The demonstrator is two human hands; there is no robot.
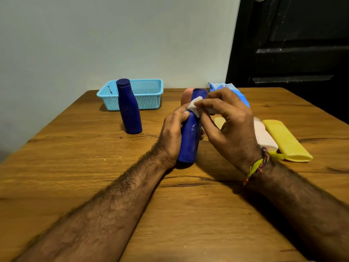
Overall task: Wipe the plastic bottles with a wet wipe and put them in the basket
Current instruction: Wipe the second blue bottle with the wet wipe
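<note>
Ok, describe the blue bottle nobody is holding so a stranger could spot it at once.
Start at the light blue mesh basket at the table's far edge, by the wall. Directly in front of it, a dark blue bottle stands upright on the wood. Unlike the other blue bottle, gripped by the left hand, this one stands alone, untouched, cap on.

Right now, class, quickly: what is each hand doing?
Left hand: closed around the blue bottle, holding it upright.
Right hand: fingers pinching the white wipe against the bottle.
</note>
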